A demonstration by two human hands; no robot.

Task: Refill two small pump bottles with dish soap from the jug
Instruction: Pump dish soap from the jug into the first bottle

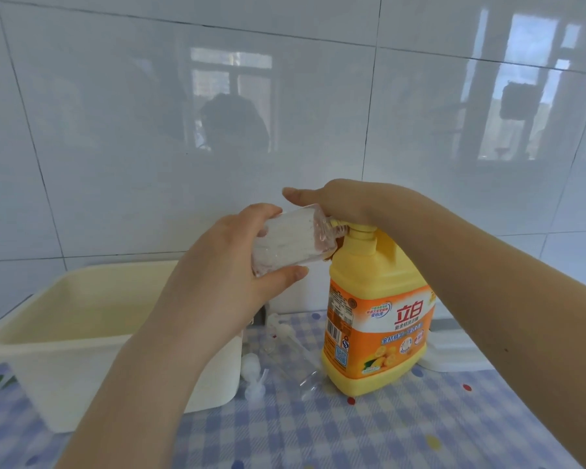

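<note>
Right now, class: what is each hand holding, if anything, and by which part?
The left hand grips the small clear bottle around its body, tilted at the jug's spout. The right hand holds nothing; it presses down on the yellow jug's pump head.

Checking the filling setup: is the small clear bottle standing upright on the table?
No, the left hand holds the small clear bottle tilted in the air at the jug's pump.
</note>
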